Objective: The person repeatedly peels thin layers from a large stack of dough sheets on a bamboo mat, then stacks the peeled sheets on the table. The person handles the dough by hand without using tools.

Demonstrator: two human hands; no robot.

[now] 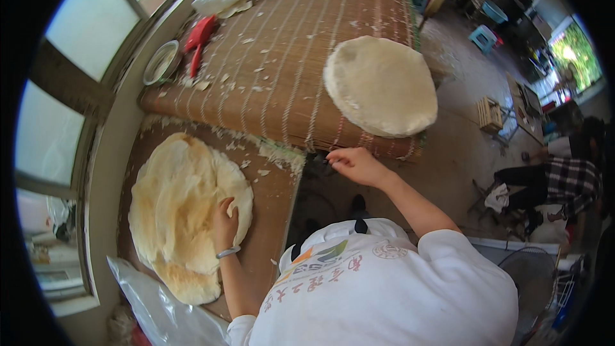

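- Head view: the folded flatbreads [186, 198] lie on the brown board [277, 202] at the lower left, and the person's left hand [225, 224] is on their right-hand side, touching the top surface, so most of the heap spreads leftward from those fingers.
- I read the heap's long axis as running from the far end of the board toward the near end, with a browner piece jutting out at the near end.
- The left hand is plainly the nearer one; the right hand [359, 165] is well apart from the heap, across to its right.
- Left arm: it comes up from the lower edge, wristband [228, 252] showing, fingers pointing away and slightly bent. I cannot tell whether they pinch a layer or only rest on it.
- Right arm: it slants up and leftward, hand near the close edge of the slatted mat [275, 51], fingers curled in with their tips close together. I cannot make out whether anything is between them.
- The round bread [381, 86] lies on the mat just beyond the right hand, a little to its right, with a gap that I can see between them.
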